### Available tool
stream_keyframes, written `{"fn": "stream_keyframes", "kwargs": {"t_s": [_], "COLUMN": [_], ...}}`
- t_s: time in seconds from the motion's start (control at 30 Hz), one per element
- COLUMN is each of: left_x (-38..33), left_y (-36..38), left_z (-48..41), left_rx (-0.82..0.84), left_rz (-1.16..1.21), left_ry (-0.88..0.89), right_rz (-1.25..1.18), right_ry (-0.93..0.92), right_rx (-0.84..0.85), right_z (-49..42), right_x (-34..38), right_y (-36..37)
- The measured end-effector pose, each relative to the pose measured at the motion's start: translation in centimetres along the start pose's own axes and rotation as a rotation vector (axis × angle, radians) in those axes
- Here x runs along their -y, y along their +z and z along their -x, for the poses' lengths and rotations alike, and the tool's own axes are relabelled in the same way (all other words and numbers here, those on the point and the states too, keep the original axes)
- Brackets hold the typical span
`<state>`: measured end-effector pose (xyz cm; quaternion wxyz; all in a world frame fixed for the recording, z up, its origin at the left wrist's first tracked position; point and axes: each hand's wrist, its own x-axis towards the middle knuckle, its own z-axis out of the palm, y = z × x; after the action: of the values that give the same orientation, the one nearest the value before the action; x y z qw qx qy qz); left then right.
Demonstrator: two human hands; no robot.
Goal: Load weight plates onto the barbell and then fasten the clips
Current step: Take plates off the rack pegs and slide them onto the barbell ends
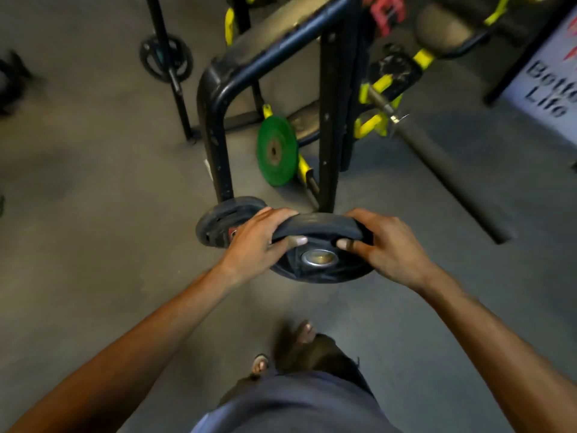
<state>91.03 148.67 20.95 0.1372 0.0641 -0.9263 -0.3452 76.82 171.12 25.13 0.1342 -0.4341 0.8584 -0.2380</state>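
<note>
- Carrying a black weight plate (321, 248) is the step in hand: the plate is held off the floor (93, 182) in front of the body, tilted so that its steel-ringed centre hole (319, 257) faces up toward the camera.
- Left hand (256, 242) grip: wrapped around the plate's left rim, fingers over the far edge, thumb pressed on the near face beside the hole.
- Right hand (387, 242) grip: wrapped around the right rim in the same manner, thumb on the near face. Both grips hold the plate; neither hand is free.
- A second black plate (218, 223) stands just behind the left hand, at the foot of a black steel rack (218, 120). A green plate (276, 151) leans inside the rack, further back.
- A bar end with a bare sleeve (379, 103) shows to the upper right, resting in yellow hooks; motion blur leaves it uncertain whether this is the target barbell.
- Judgement: loading is at an early stage; no plate is seen on that sleeve, and no clip can be identified.
- Next move calls for turning the plate upright, aligning its hole with the sleeve axis, and sliding it fully inward before any clip is fitted.
</note>
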Motion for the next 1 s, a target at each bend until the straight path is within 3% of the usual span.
{"fn": "stream_keyframes", "kwargs": {"t_s": [0.13,0.33,0.67,1.0], "left_x": [-6.2,-12.2,-21.1,-23.8], "left_y": [0.8,6.5,19.8,25.8], "left_z": [-3.4,-8.9,-13.8,-15.5], "left_rx": [-0.015,0.010,0.062,0.015], "left_rz": [0.023,0.056,0.066,-0.062], "left_ry": [0.094,0.080,-0.086,-0.157], "right_rz": [0.054,0.075,0.115,0.130], "right_ry": [-0.015,-0.041,-0.070,-0.175], "right_rx": [-0.109,-0.148,0.029,0.093], "right_z": [2.8,5.9,8.6,7.4], "right_x": [-1.9,-9.4,-25.1,-32.2], "right_y": [-6.0,-12.3,-19.0,-20.6]}}
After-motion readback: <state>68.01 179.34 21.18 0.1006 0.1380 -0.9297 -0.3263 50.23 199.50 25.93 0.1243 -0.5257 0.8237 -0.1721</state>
